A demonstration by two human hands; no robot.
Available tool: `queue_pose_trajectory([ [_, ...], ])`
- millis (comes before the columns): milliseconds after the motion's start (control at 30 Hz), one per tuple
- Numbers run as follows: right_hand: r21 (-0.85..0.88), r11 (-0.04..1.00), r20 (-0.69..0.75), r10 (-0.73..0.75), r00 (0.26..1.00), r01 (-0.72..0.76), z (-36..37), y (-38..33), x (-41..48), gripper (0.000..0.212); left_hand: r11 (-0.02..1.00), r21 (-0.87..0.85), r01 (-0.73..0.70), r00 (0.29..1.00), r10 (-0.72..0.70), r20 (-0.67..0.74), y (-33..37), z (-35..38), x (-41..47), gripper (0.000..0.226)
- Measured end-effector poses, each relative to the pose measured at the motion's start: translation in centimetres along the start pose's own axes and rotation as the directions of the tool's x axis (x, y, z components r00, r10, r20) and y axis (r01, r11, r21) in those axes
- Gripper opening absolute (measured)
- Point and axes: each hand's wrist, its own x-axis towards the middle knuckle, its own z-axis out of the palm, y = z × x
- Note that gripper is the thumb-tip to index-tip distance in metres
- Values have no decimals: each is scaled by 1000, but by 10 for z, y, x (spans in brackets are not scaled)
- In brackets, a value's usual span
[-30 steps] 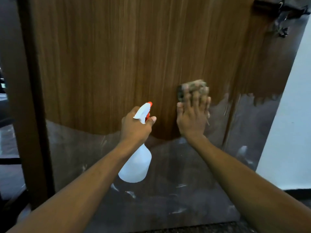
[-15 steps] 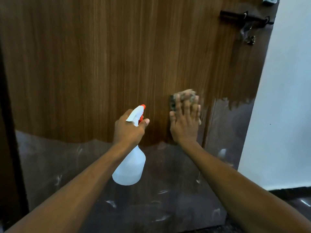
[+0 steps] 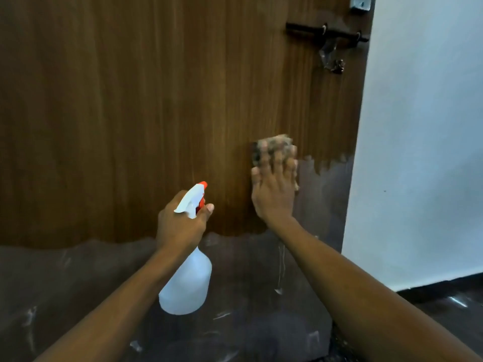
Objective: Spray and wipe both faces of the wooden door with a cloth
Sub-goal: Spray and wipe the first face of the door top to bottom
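Nearest, the left hand (image 3: 180,226) grips the neck of a spray bottle (image 3: 187,286), fingers curled round it and the thumb up beside the trigger. The bottle's long axis runs nearly upright, its clear body hanging below the fist and its orange nozzle tip pointing up and away at the door (image 3: 130,100). Just to the right and a little farther, the right hand (image 3: 274,194) lies flat with fingers straight and slightly spread, pressing a mottled cloth (image 3: 274,143) against the wood; the cloth shows above the fingertips. A greyish film (image 3: 78,283) with a ragged top edge covers the door's lower part. Higher up, near the door's right edge, is a dark sliding bolt (image 3: 326,32). A pale wall (image 3: 418,152) stands to the right, above a dark floor (image 3: 457,301).
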Motion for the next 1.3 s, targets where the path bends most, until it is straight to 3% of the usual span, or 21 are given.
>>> queue_pose_trajectory([
  [67, -91, 936, 8, -340, 940, 340, 6, 20, -15, 63, 1000, -13, 7, 1000, -7, 10, -2, 9, -5, 53],
  [133, -122, 880, 18, -460, 888, 459, 8, 56, -37, 63, 999, -22, 36, 999, -36, 32, -1, 21, -11, 55],
  [200, -115, 931, 44, -343, 938, 346, 3, 86, -46, 66, 997, -41, 68, 997, -66, 48, 3, 30, -17, 58],
  [267, -43, 995, 35, -92, 995, 93, -6, 98, -29, 67, 996, -53, 66, 996, -63, 59, 10, 39, -22, 57],
  [333, 71, 974, -15, 216, 976, -214, -18, 93, 6, 63, 998, -49, 38, 997, -35, 76, 17, 49, -26, 57],
  [400, 116, 947, -24, 305, 952, -300, -22, 77, 32, 61, 999, -42, 18, 996, -14, 90, 21, 61, -29, 56],
  [467, 66, 996, -71, 56, 996, -51, -14, 68, 25, 59, 999, -53, 8, 994, -2, 106, 24, 76, -31, 56],
  [533, -22, 954, -82, -299, 951, 298, -1, 83, -7, 55, 998, -67, 11, 992, -2, 127, 29, 91, -35, 55],
  [600, -65, 938, -64, -346, 936, 342, 10, 116, -35, 55, 996, -78, 41, 990, -30, 141, 33, 101, -41, 56],
  [700, 3, 997, -79, 71, 994, -71, 6, 147, -31, 60, 994, -81, 72, 987, -59, 147, 30, 113, -51, 56],
  [800, 190, 847, -104, 520, 848, -496, -10, 150, 13, 60, 991, -71, 116, 981, -103, 165, 20, 122, -60, 60],
  [867, 266, 741, -101, 658, 746, -617, -15, 146, 35, 59, 992, -42, 123, 975, -113, 190, 10, 127, -65, 61],
  [900, 235, 767, -129, 633, 763, -597, -14, 143, 35, 58, 993, -27, 119, 973, -111, 202, 6, 129, -67, 61],
  [933, 179, 844, -169, 532, 829, -506, -11, 141, 26, 58, 992, -20, 125, 970, -118, 211, 2, 132, -69, 61],
  [1000, 28, 997, -184, 79, 980, -75, 2, 148, -15, 56, 988, -16, 151, 961, -143, 235, -1, 139, -73, 60],
  [1033, -38, 987, -147, -160, 976, 156, 11, 160, -41, 55, 987, -8, 163, 957, -156, 246, -1, 143, -74, 59],
  [1067, -83, 953, -98, -299, 949, 291, 18, 176, -64, 57, 984, 1, 176, 953, -171, 250, -1, 147, -75, 59],
  [1100, -103, 938, -62, -337, 939, 330, 22, 192, -84, 59, 982, 0, 191, 950, -185, 252, 0, 150, -77, 59],
  [1200, -36, 997, -59, -73, 996, 71, 24, 212, -109, 60, 978, -21, 206, 946, -193, 262, 2, 157, -83, 57],
  [1300, 42, 971, -138, 240, 961, -236, 21, 187, -80, 60, 983, -19, 185, 950, -174, 257, -1, 161, -86, 56],
])
